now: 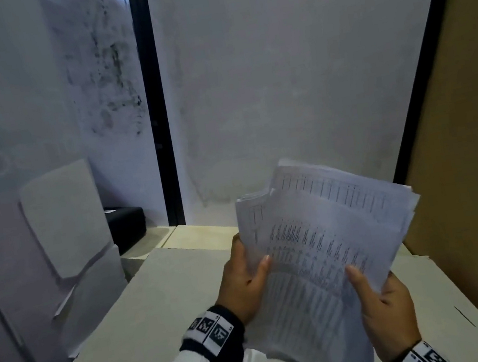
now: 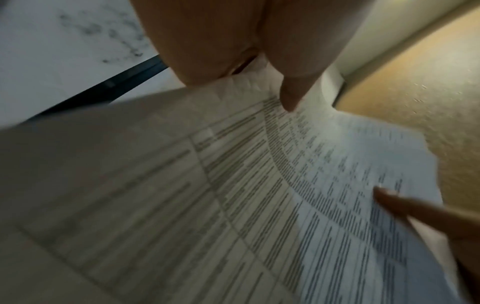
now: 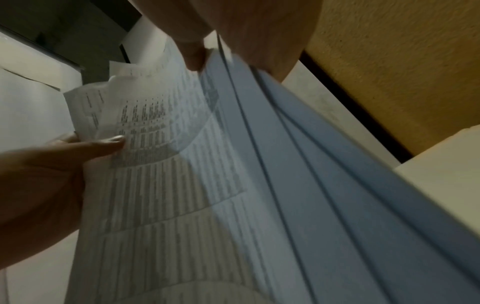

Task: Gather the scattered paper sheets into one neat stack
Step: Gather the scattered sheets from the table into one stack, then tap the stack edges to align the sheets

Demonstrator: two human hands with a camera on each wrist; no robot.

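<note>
A bundle of printed paper sheets [image 1: 321,243] with table text is held up above the pale table [image 1: 146,318], its edges fanned and uneven. My left hand [image 1: 245,273] grips the bundle's left edge, thumb on the front page. My right hand [image 1: 384,311] grips the lower right edge, thumb on the front. In the left wrist view the top paper sheet [image 2: 233,195] fills the frame under the left hand's thumb [image 2: 291,90]. The right wrist view shows several fanned sheet edges [image 3: 298,164] below my right hand [image 3: 233,41].
Blank white sheets [image 1: 64,225] lean against the left wall panel. A black box [image 1: 126,225] sits at the table's back left. A brown board [image 1: 468,146] stands on the right, and a grey stained wall [image 1: 278,82] is behind.
</note>
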